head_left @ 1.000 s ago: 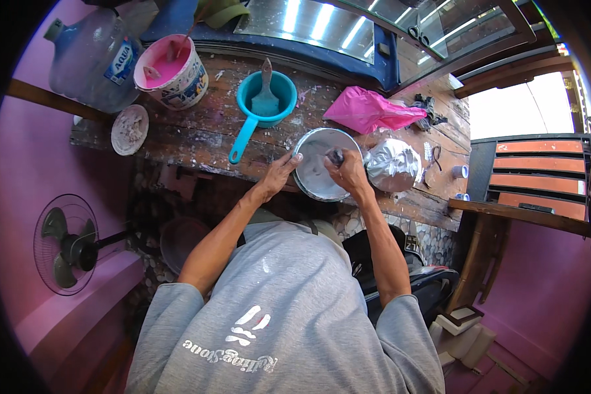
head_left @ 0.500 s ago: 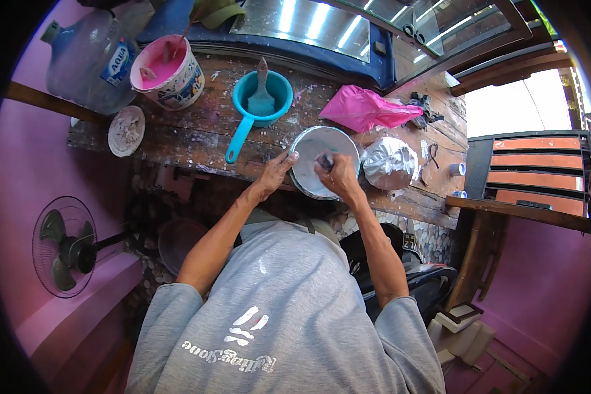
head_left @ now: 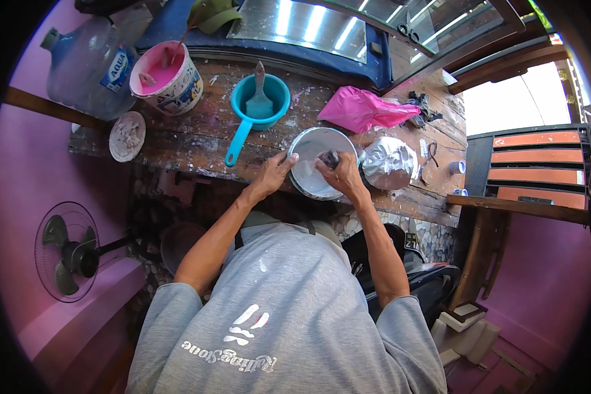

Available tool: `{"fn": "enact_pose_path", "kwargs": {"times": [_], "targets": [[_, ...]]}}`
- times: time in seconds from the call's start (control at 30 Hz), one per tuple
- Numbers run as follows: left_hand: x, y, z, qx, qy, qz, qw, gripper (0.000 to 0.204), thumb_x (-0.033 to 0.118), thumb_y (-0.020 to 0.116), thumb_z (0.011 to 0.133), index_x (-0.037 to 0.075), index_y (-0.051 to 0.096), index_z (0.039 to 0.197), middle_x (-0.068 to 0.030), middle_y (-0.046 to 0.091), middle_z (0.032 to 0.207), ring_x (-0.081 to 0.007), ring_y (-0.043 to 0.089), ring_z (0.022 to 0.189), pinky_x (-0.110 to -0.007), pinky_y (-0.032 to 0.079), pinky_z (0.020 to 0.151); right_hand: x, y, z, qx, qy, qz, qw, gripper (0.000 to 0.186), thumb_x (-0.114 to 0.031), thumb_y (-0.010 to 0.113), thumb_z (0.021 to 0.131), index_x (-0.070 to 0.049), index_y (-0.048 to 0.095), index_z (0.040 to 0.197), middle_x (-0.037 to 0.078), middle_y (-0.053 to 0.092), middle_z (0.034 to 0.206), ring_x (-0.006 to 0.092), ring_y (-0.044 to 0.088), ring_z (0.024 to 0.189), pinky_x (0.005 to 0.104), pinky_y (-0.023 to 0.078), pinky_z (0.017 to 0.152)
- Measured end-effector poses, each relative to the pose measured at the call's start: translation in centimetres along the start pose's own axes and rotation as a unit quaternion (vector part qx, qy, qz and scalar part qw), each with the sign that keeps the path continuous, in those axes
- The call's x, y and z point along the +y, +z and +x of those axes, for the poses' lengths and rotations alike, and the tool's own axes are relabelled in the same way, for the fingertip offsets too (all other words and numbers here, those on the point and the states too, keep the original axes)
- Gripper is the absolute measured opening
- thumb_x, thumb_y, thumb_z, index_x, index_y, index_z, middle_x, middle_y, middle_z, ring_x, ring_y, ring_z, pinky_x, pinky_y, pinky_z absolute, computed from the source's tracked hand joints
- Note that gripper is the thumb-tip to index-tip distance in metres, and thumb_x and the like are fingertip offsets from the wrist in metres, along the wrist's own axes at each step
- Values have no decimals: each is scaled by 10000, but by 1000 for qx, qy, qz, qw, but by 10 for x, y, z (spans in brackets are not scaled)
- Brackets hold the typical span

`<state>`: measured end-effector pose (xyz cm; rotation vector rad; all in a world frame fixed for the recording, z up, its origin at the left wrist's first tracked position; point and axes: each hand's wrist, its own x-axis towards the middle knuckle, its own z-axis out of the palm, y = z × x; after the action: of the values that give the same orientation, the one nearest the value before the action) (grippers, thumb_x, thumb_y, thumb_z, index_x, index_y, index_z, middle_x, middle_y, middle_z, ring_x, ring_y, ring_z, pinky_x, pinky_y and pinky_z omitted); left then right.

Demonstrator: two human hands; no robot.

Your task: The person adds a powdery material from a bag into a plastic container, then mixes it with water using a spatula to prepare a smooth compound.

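Note:
A white bucket stands at the near edge of the wooden table, with white material inside. At its left rim, my left hand grips the bucket, thumb over the edge. Inside the bucket's mouth, my right hand is closed around a tool with a dark handle end; its lower part is hidden, so its kind cannot be made out. Up and left of the bucket sits a turquoise dipper with a paintbrush resting in it. Just right of the bucket is a round bundle wrapped in silvery plastic.
On the paint-spattered table lie a pink plastic bag, a bucket of pink paint, a crusted white lid and a large water bottle. A fan is at left; a motorcycle stands below right.
My right hand has shifted slightly to the right inside the bucket, still around the tool. My left hand keeps its hold on the rim. The whole view has moved a little.

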<state>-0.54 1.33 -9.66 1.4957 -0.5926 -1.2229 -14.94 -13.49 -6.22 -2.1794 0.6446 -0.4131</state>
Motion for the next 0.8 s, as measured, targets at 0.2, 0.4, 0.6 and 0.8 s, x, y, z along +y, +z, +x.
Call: {"fn": "enact_pose_path", "kwargs": {"times": [0.2,0.4,0.6,0.8], "targets": [[-10,5,25,189,91,203,956,533,524,605,856,-4,612,921,-213,625,760,-349,611,725,-432,468,715,-1,-10,-5,-8,45,-13,999,251,-206,660,767,42,647,807,236,612,680,379,613,633,423,475,622],[8,15,50,159,43,174,971,544,511,676,813,5,515,695,-120,516,619,-205,485,610,-389,419,599,10,-28,-25,-25,-5,-128,991,201,-155,641,734,43,647,770,244,619,697,404,626,684,452,508,668],[47,19,62,33,161,187,968,447,395,747,808,81,453,685,45,381,672,-75,361,648,-262,330,541,0,-29,-31,-118,48,-244,961,181,-126,594,752,33,623,833,245,631,807,406,633,757,461,519,678],[71,19,75,-18,165,234,958,441,395,751,799,88,454,693,53,374,666,-72,351,641,-259,319,538,6,-21,-25,1,3,-235,972,195,-102,536,805,49,590,917,247,620,859,408,633,733,472,515,681]]}}
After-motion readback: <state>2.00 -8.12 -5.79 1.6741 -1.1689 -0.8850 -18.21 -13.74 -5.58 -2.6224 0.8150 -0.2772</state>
